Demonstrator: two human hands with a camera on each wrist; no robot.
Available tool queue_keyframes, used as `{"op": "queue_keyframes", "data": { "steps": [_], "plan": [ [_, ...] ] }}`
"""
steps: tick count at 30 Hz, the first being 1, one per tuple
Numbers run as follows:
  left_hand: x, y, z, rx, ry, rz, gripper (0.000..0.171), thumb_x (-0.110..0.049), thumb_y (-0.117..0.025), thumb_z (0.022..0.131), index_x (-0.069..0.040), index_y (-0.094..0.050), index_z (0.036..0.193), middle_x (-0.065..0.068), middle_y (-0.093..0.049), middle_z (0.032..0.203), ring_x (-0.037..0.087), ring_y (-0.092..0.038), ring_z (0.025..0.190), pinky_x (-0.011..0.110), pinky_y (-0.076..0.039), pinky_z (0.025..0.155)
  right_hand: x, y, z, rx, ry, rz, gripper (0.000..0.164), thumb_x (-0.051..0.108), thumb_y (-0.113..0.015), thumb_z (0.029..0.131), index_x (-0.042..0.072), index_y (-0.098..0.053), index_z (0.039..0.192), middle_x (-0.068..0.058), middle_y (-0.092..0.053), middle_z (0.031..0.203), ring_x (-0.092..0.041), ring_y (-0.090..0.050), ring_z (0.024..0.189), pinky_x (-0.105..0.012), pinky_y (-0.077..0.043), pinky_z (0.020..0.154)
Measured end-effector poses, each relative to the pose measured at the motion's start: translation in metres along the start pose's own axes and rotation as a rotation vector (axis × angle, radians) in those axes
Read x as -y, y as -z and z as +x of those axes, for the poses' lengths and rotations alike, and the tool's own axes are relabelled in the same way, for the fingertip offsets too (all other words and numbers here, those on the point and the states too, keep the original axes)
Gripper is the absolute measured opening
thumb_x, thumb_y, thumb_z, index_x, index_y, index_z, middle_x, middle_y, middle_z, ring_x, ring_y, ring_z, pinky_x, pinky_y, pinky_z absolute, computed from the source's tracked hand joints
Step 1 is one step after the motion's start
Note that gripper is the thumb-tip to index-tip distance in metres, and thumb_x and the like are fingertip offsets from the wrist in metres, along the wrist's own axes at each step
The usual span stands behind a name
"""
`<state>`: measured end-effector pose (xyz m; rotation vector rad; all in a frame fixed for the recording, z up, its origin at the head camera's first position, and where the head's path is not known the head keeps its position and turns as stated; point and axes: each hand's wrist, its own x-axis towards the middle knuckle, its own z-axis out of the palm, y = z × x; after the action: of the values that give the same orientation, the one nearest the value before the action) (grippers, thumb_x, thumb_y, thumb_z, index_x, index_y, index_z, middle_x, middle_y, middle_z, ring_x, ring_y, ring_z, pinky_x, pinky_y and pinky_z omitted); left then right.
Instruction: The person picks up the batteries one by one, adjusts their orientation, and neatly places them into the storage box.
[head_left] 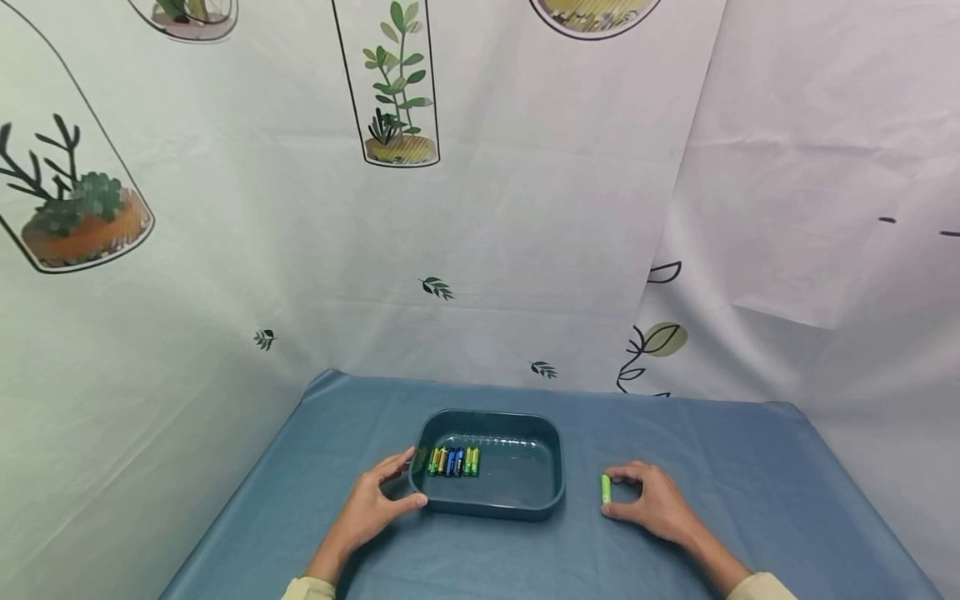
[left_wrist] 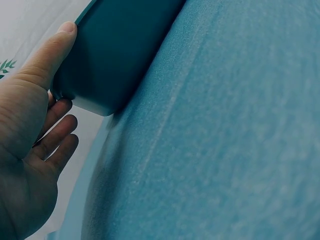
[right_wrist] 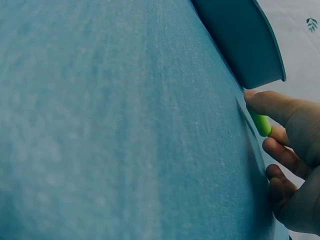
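Note:
My left hand point(head_left: 369, 505) holds the left end of a dark teal tray point(head_left: 495, 510), thumb at the front corner and fingers along the left side. In the left wrist view the thumb point(left_wrist: 52, 52) lies against the tray's rim, while the lower fingers are bent below the corner. A bright green battery point(head_left: 606, 489) is pinched lengthwise between the thumb and fingers of my right hand point(head_left: 654, 502), to the right of the tray. The right wrist view shows one end of this battery point(right_wrist: 260, 123), partly hidden by the thumb. Several batteries point(head_left: 453, 462), green, orange and blue, lie side by side inside the tray, towards its left.
A blue cloth point(head_left: 487, 562) covers the table under the tray and both hands. Behind the table hangs a pale curtain point(head_left: 525, 233) printed with plants and leaves, and it continues along both sides.

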<state>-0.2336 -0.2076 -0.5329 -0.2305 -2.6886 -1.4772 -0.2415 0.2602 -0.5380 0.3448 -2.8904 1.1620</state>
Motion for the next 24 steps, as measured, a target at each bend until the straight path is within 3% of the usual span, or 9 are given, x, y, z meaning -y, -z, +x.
{"op": "queue_keyframes", "data": {
  "steps": [11, 24],
  "plan": [
    [-0.001, 0.001, 0.0, -0.001, 0.005, 0.0, 0.079, -0.033, -0.091, 0.078, -0.015, -0.057, 0.148, 0.014, -0.056, 0.147, 0.033, -0.058, 0.129, 0.056, -0.047, 0.106, 0.01, 0.01, 0.004, -0.059, -0.032, -0.013, 0.047, 0.037, -0.094, 0.072, 0.019, -0.078, 0.112, 0.004, -0.07, 0.105, -0.018, -0.065, 0.098, -0.044, -0.055, 0.083],
    [-0.001, 0.0, 0.001, 0.001, 0.017, 0.005, 0.081, -0.034, -0.091, 0.078, -0.015, -0.056, 0.148, 0.014, -0.055, 0.147, 0.033, -0.059, 0.128, 0.056, -0.047, 0.106, 0.033, 0.025, 0.01, -0.12, 0.009, -0.052, 0.045, 0.031, -0.093, 0.075, 0.017, -0.077, 0.115, -0.002, -0.071, 0.107, -0.023, -0.064, 0.098, -0.041, -0.054, 0.074]
  ]
}}
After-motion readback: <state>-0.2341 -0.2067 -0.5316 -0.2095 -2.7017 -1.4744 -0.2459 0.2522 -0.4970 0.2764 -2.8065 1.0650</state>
